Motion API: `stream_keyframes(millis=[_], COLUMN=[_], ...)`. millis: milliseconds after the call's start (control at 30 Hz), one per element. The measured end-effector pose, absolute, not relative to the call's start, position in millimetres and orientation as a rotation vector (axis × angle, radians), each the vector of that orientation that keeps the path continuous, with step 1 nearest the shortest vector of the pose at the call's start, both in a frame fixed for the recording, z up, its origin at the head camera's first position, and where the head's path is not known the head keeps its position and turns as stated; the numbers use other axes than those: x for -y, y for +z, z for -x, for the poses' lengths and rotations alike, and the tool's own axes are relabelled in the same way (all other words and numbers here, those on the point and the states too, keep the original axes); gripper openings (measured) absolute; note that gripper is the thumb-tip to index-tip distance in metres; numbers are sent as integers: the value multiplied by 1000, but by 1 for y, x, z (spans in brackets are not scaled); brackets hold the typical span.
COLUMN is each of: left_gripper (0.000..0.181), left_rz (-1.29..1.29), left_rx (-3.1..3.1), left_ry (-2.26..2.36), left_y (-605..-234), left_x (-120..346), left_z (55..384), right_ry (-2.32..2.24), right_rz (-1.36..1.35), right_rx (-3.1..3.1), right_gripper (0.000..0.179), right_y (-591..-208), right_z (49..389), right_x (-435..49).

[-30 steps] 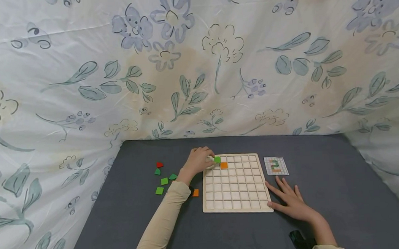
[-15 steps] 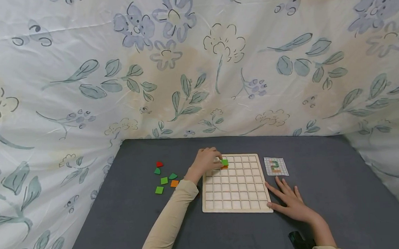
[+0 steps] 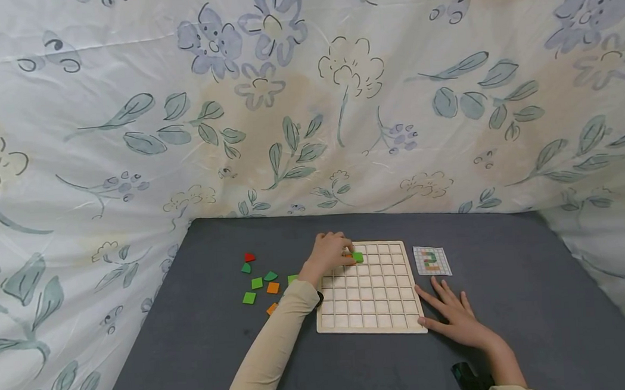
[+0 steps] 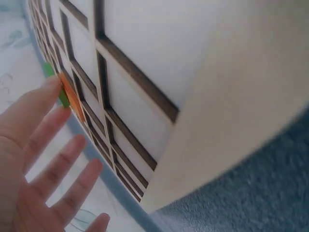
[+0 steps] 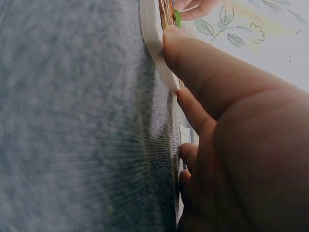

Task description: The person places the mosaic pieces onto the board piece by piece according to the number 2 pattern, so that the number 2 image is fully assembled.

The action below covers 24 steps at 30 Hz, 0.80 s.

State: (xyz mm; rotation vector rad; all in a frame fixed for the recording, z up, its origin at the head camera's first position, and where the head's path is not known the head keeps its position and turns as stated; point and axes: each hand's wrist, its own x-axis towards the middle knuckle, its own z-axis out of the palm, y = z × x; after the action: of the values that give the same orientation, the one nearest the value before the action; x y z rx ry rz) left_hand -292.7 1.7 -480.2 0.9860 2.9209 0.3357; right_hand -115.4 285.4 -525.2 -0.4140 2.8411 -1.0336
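Observation:
With thumb and index finger, my left hand (image 3: pixel 327 255) pinches a green square tile (image 3: pixel 357 256) over the upper rows of a wooden grid board (image 3: pixel 372 298). An orange tile (image 4: pixel 72 98) sits on the board just beside it, partly hidden by the fingers in the head view. In the left wrist view the green tile (image 4: pixel 63 98) stands on edge between the fingertips, the other fingers spread. My right hand (image 3: pixel 457 317) lies with fingers spread at the board's lower right, thumb and index finger touching its edge.
Left of the board lie loose green tiles (image 3: pixel 249 298), orange tiles (image 3: pixel 273 288), dark green pieces (image 3: pixel 271 276) and a red piece (image 3: pixel 249 256). A small card with a coloured grid pattern (image 3: pixel 432 261) lies right of the board. Flowered cloth (image 3: pixel 308 129) hangs behind the table.
My left hand has moved rightward with the green tile, from left of the orange tile to its right side. More loose tiles show from behind the left forearm. The right hand stays still.

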Motion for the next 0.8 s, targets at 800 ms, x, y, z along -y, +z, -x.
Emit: stream_keyframes(millis=[800], left_gripper=[25], left_rz=[-1004], left_rx=[-2917], left_ry=[346], left_y=[-484], left_x=[-11], left_z=[289], right_ry=[-1012], right_rz=[408], right_rx=[-2865], right_gripper=[66], right_y=[-521], right_z=[115], right_x=[-283])
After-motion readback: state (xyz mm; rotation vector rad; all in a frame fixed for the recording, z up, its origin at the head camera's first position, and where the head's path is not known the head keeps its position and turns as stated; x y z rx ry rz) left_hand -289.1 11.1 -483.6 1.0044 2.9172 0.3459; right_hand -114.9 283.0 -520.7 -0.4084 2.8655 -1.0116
